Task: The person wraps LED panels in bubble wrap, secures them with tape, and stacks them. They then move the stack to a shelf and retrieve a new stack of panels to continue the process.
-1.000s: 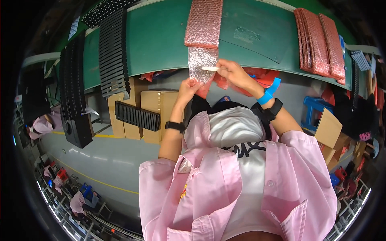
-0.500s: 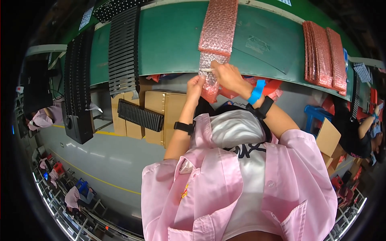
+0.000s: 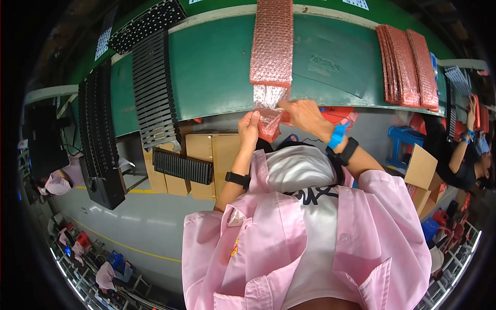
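Green bench (image 3: 212, 62) | black racks (image 3: 151, 85) leftward | hands (image 3: 248, 133): left pinching bubble-wrap bag (image 3: 268, 123); right curled, hold unclear

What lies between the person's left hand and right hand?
In the head view, the crumpled lower end of a pink bubble-wrap piece lies between the left hand and the right hand.

Table (image 3: 206, 67), green-topped, spans the upper view. Floor (image 3: 155, 206): smooth, grey; bright reflections (image 3: 125, 218) and a yellow line (image 3: 135, 247) at left. Blue stool (image 3: 405, 136) at right, near table. White light strips (image 3: 467, 261) along both lower corners.
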A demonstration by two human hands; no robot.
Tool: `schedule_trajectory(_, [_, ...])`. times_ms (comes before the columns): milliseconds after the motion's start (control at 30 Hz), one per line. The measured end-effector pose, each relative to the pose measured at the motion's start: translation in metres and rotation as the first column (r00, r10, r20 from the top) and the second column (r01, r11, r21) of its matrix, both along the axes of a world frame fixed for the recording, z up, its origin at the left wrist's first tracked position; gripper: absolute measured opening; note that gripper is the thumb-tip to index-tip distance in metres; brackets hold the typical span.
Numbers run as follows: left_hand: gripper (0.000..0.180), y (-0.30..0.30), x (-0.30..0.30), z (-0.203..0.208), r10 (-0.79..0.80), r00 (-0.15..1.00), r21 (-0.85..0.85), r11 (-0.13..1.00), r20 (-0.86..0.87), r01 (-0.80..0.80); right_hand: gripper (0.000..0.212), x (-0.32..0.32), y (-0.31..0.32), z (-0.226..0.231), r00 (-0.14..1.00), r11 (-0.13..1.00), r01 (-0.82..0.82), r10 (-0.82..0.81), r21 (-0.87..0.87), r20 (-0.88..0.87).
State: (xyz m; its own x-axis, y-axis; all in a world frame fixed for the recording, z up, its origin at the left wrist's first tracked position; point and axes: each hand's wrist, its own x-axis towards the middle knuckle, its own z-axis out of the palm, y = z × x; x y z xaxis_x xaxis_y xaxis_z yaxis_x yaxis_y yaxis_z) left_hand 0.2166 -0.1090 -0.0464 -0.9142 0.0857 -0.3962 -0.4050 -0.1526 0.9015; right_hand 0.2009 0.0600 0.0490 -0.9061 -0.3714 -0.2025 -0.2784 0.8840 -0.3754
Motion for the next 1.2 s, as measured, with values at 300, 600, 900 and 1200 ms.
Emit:
schedule_trajectory(300, [0.02,-0.017,0.002,0.017,-0.141,0.968,0.115,0.986,0.207,0.119,0.007,0.075,0.135,0.003,0.871,0.871,0.492,-0.492,-0.019,-0.002])
schedule_trajectory(600, [0.019,-0.008,-0.02,0.047,-0.453,0.806,0.322,0.882,0.381,0.343,0.016,-0.015,0.124,-0.035,0.602,0.743,0.665,-0.589,-0.07,-0.539])
schedule_trajectory(900, [0.019,-0.012,-0.034,0.049,-0.515,0.792,0.403,0.835,0.329,0.375,0.042,-0.001,-0.011,-0.031,0.932,0.971,0.058,-0.135,-0.232,-0.335])
schedule_trajectory(1200, [0.012,-0.012,-0.049,0.063,-0.774,0.572,0.521,0.618,0.272,0.588,0.022,-0.02,-0.037,-0.063,0.877,0.931,0.18,-0.298,-0.318,-0.377])
